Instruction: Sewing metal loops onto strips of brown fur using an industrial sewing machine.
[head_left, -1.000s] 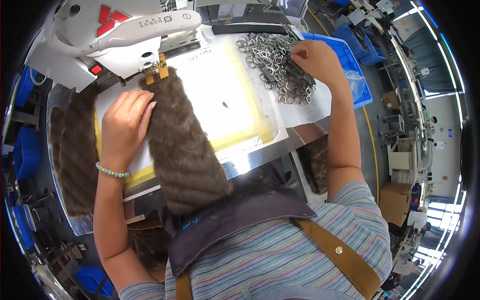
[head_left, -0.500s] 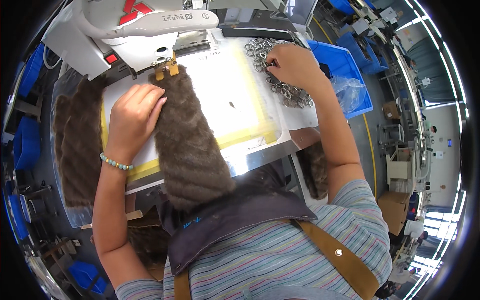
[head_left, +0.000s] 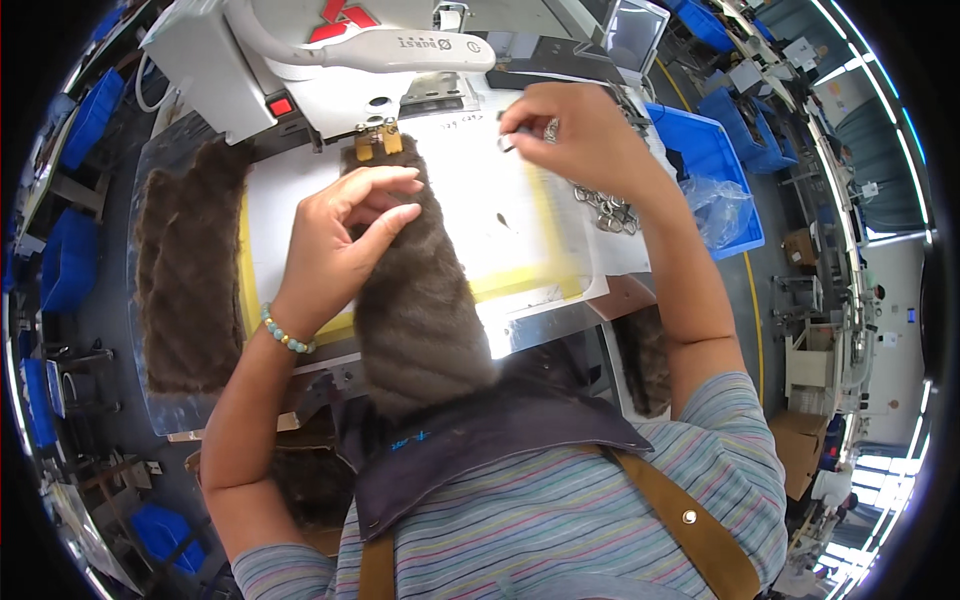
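My left hand [head_left: 350, 225] is over a brown fur strip [head_left: 415, 310], fingers curved and apart. The strip's upper end lies at the yellow clamp pieces [head_left: 378, 143] of a white sewing machine [head_left: 210, 80]. My right hand [head_left: 565, 135] is pinched on a small metal piece [head_left: 506, 142] above the white, yellow-edged sheet [head_left: 500, 240]. Behind it lies a pile of metal rings [head_left: 605, 210], partly hidden by the hand. A second fur piece [head_left: 190, 280] lies left of the sheet.
A blue tray [head_left: 748, 212] with clear plastic bags is beside the table at the right. Blue bins [head_left: 68, 260] line the far left. A cardboard box [head_left: 805, 450] is at the lower right. Other workstations run along both sides.
My right hand has drawn leftward out of the ring pile with a small piece. My left hand has shifted right and its fingers have loosened. The view has shifted slightly.
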